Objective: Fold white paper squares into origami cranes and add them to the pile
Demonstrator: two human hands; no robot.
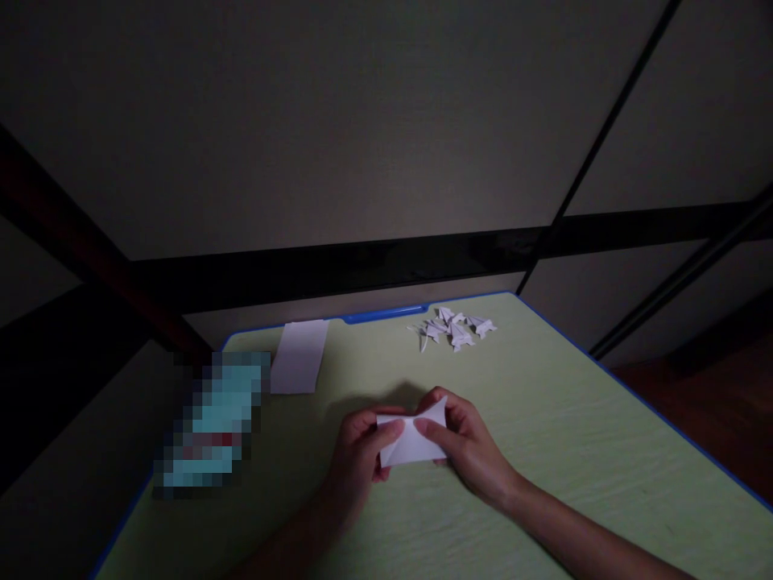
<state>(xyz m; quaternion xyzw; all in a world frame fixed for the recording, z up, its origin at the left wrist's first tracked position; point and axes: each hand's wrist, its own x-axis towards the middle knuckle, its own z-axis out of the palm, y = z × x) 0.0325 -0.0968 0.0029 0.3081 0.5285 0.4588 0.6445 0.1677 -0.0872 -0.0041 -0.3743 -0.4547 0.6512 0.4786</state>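
Observation:
A small white sheet of paper [414, 449] is held between both hands above the green table. My left hand [361, 443] pinches its left side, thumb on top and fingers behind. Gripping the right side the same way is my right hand [468, 443]. Both thumbs press near the paper's upper middle, close together. The paper's upper right corner sticks up, and faint crease lines run across it. Most of the fingers behind the paper are hidden.
Several folded white paper figures [459, 329] lie near the table's far edge. A stack of white paper [300, 358] rests at the far left, beside a blurred teal item [221, 419]. The green table [580, 435] has a blue rim and a blue handle [386, 314]; panelled doors [338, 145] stand behind it.

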